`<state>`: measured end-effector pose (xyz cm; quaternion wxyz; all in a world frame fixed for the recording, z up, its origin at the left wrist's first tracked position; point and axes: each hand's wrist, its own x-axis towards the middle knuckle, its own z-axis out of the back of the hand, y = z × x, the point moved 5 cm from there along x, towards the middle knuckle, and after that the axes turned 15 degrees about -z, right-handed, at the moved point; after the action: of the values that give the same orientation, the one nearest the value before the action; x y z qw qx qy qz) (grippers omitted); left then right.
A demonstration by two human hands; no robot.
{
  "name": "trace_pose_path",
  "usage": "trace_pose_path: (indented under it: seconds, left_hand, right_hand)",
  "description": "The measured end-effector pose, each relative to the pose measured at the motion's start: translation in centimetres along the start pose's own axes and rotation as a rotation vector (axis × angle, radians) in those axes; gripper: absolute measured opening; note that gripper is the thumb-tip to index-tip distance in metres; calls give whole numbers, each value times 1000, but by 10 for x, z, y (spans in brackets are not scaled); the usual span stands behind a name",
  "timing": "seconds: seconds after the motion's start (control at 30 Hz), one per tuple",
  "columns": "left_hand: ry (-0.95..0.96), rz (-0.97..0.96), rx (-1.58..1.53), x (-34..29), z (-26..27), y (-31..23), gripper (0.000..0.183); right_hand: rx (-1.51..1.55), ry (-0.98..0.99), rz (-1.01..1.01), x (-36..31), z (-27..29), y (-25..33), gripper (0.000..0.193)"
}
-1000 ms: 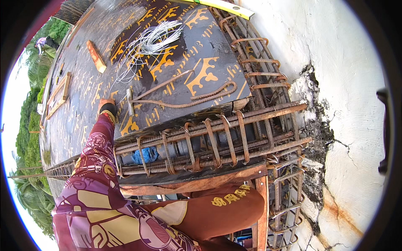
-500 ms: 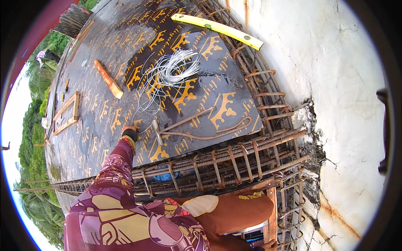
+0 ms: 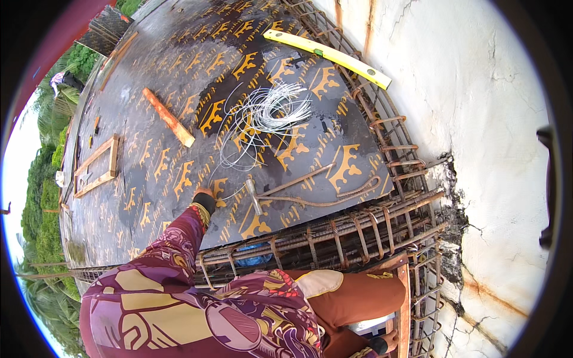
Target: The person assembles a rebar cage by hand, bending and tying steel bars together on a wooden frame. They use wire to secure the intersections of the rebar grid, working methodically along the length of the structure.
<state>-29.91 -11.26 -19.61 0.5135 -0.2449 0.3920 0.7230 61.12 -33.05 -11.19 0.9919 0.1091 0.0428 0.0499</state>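
My left hand (image 3: 204,192) rests low over the dark printed plywood panel (image 3: 173,209), its fingers closed on a thin strand of wire. That strand runs from a loose coil of silvery wire (image 3: 277,110) lying farther up the panel. Right of the hand lies a hammer (image 3: 254,197) with a metal head and a long handle. Beside it is a brown, bent, rod-like piece (image 3: 325,203) with a looped end. Down at the lower right, my right hand (image 3: 391,340) is closed at the edge of a wooden upright (image 3: 403,310); its fingers are only partly visible.
A rusty rebar cage (image 3: 334,238) crosses in front of me and turns along the cracked white wall (image 3: 477,119). A yellow spirit level (image 3: 328,55) lies by the wall-side bars. On the panel are a wood strip (image 3: 168,117) and a wooden frame (image 3: 98,166).
The whole view has shifted, so the panel and tools sit farther right and lower. My left hand stays by the wire's end. More of my right hand shows at the wooden upright.
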Motion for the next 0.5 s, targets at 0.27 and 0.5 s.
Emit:
trace_pose_path:
  seconds: [0.27, 0.5]
  left_hand:
    - [-819, 355, -1585, -65, 1, 95, 19]
    - [-1527, -320, -685, -156, 248, 77, 12]
  right_hand:
    - [-14, -41, 64, 31, -20, -34, 45]
    - [609, -54, 10, -71, 65, 77, 32]
